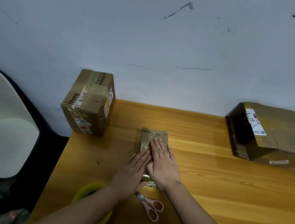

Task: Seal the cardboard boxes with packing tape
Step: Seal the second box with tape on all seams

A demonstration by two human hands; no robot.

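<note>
A small flat cardboard box lies in the middle of the wooden table, its top covered in shiny clear tape. My left hand and my right hand both lie flat on it with straight fingers, pressing the tape down side by side. The near half of the box is hidden under my hands. A roll of packing tape with a yellowish rim sits at the near left, partly under my left forearm. Pink-handled scissors lie just behind my wrists.
A taped upright cardboard box stands at the table's far left corner against the wall. A larger box with an open dark side lies at the far right. A chair with a pale seat is left of the table.
</note>
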